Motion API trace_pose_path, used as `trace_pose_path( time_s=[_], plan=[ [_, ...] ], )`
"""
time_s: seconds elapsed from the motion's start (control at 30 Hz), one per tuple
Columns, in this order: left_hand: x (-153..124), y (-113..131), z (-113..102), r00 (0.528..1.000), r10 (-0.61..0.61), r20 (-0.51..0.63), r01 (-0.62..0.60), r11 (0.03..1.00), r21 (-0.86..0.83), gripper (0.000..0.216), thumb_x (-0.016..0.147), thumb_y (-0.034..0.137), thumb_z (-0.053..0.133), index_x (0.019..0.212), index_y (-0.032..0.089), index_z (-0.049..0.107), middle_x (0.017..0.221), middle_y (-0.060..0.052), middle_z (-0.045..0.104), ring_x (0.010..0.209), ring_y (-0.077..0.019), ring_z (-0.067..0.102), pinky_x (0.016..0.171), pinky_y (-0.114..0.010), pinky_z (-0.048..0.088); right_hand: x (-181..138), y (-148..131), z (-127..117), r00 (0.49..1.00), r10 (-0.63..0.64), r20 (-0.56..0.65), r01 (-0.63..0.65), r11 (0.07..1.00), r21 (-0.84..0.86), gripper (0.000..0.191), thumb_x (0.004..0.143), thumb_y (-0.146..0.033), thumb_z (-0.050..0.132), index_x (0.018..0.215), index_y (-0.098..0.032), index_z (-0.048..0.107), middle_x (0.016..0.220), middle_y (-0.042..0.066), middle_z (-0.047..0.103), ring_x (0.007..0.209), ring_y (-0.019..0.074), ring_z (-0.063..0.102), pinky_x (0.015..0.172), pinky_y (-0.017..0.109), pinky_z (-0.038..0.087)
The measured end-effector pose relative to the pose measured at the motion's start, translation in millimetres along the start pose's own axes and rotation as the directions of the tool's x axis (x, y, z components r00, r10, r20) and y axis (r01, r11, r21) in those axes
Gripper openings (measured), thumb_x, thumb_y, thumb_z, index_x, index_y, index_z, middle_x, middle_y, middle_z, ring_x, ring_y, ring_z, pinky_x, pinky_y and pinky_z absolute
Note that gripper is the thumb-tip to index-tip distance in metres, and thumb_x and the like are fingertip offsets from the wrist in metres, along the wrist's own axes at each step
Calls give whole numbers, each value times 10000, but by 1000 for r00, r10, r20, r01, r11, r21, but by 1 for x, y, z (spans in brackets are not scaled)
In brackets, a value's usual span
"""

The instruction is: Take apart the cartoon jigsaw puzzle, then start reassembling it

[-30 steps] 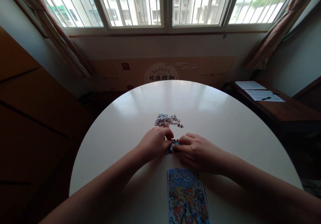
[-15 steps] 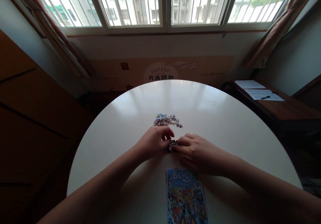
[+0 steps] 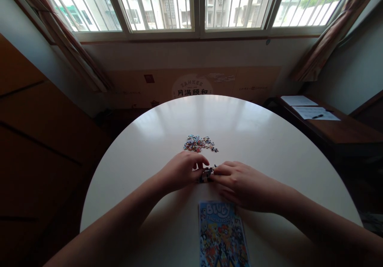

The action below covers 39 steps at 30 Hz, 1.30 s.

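Note:
A small cluster of dark jigsaw puzzle pieces (image 3: 206,174) lies on the white table between my hands. My left hand (image 3: 183,172) is at its left side, fingers curled and thumb against the cluster. On the other side, my right hand (image 3: 237,181) has its fingers pressed together at the cluster's right edge. A small piece shows just above the right fingertips. Part of the cluster is hidden by my fingers. Beyond them sits a loose heap of colourful puzzle pieces (image 3: 197,143).
Nearest me on the round white table (image 3: 119,179) lies a blue picture sheet (image 3: 223,235) lettered "BLUEY", cut off by the frame's lower edge. A brown side table (image 3: 356,129) at the right carries papers (image 3: 315,113) and a pen. Windows are behind the table.
My right hand has drawn slightly to the right, and more of the dark cluster shows. A small piece is now visible by its fingertips. My left hand has barely moved.

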<state>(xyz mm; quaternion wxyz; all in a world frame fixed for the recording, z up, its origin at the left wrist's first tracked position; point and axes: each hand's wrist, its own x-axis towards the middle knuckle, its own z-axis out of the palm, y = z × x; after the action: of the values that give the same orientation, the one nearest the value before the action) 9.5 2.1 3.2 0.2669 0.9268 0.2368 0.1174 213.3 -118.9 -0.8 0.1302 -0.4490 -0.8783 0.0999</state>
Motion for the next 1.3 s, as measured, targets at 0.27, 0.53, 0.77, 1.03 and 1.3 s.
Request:
trace_pose_path(
  time_s=[0.27,0.53,0.77,1.03,1.3],
  plan=[
    [4,-3,4,998,-64,-7,64,998,21,227,788,147,587,911,216,765,806,-25,735,744,-176,649,737,-305,505,1,0,5,1000,17,-10,-17,999,-38,261,909,-245,579,1158,-195,637,1086,78,643,989,205,567,894,371,458],
    [7,-5,17,997,-57,-44,60,994,88,169,808,187,626,891,244,762,866,-17,739,851,-204,658,810,-344,508,2,0,7,1000,22,-18,-23,999,-43,310,920,-249,567,1223,-206,618,1125,82,638,1026,212,562,912,378,471],
    [8,-6,13,996,-75,-42,77,996,37,142,793,167,647,853,230,759,828,-8,736,814,-190,657,779,-315,493,3,-4,7,1000,19,7,-19,998,-57,312,909,-225,558,1213,-189,617,1205,89,629,1067,226,567,928,405,477],
    [9,-9,13,996,-88,-1,88,996,-20,157,800,167,629,853,228,764,813,-7,737,752,-171,646,740,-292,483,1,-3,6,1000,-12,-12,11,1000,-24,273,921,-201,554,1179,-190,641,1154,84,658,1090,212,577,959,377,463],
    [10,-6,12,996,-93,12,94,995,-34,154,788,176,631,841,222,768,794,-7,728,751,-168,632,734,-282,465,1,-1,6,1000,-21,-21,20,999,-28,303,924,-206,558,1217,-199,637,1156,80,663,1103,209,581,972,363,463]
  ],
)
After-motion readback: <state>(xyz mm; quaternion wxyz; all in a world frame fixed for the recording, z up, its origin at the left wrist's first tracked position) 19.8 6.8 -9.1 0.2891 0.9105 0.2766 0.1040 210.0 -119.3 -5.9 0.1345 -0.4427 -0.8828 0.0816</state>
